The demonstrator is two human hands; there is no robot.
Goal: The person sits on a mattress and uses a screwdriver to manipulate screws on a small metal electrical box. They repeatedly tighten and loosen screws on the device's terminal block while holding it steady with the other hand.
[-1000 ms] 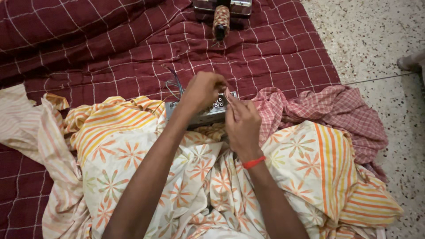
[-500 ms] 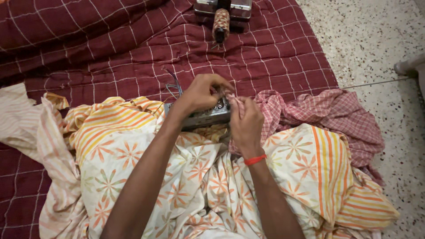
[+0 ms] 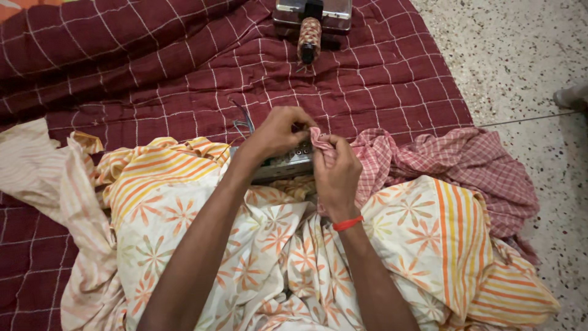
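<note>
1. since prior frame: both hands sit a bit closer together over the metal box; pink checked cloth now drawn up between them. change is small.
2. left hand (image 3: 278,132): fingers curled shut, pinching the top edge of the pink checked cloth (image 3: 453,165); whether a needle or thread is in the pinch can't be told.
3. right hand (image 3: 335,171): fingers closed round a bunched fold of same cloth, just beside left hand; red band (image 3: 347,223) on wrist.
4. cloth location: one corner up in both hands, rest lying heaped to the right, partly on the floral orange-striped sheet (image 3: 257,245) over the lap, partly on the maroon checked quilt (image 3: 153,67).
5. metal box (image 3: 285,164): under the hands, mostly hidden.
6. thread spool (image 3: 309,37): far edge of quilt, against a second metal item, well apart from hands.
7. progress, est.: work on the cloth edge appears mid-way; no finished seam visible, most of cloth not in hand.
</note>
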